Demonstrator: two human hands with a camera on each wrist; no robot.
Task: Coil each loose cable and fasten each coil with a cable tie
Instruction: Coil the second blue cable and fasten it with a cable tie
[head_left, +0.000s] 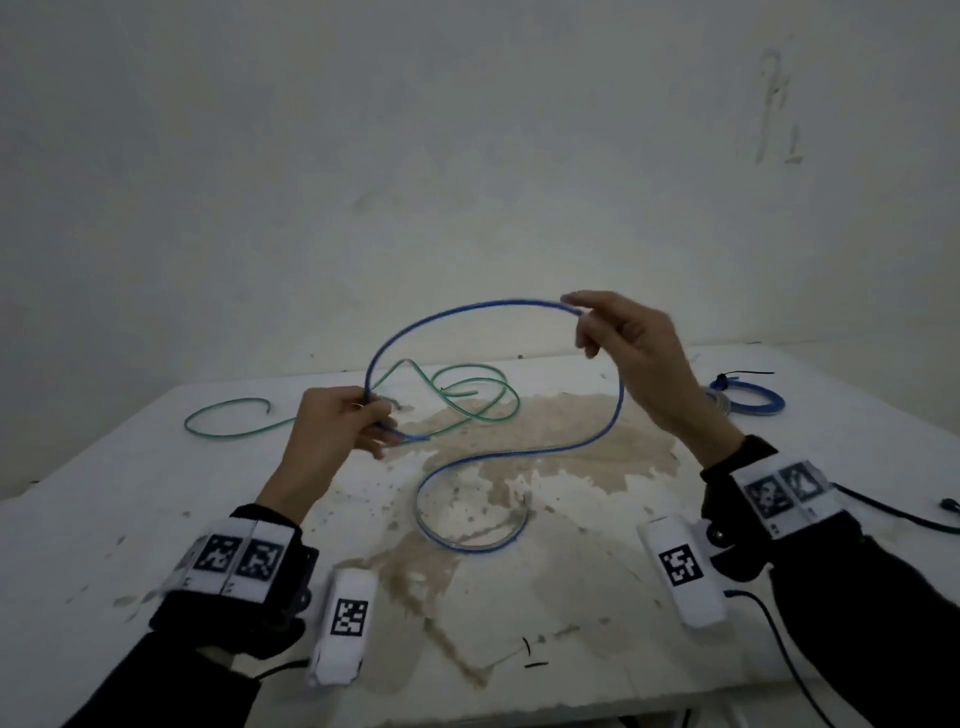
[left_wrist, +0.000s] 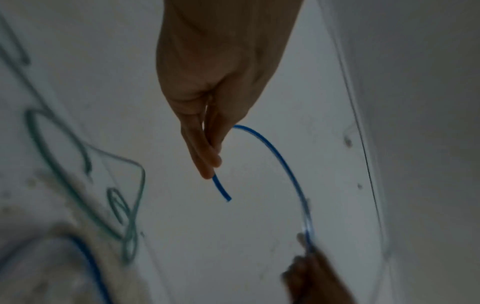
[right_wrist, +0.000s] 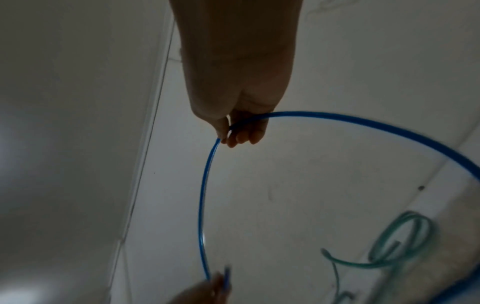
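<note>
The blue cable (head_left: 615, 415) is pinched near its end by the left hand (head_left: 340, 423) and farther along by the right hand (head_left: 631, 345), arched between; one green cable (head_left: 462, 400) lies loose on the table (head_left: 130, 499); one tied blue coil (head_left: 750, 400) sits far right

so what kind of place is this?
Probably a bare room set up for data recording, not a home: plain scuffed white wall, stained white table, with only cables on it, like the loose green cable.
</note>
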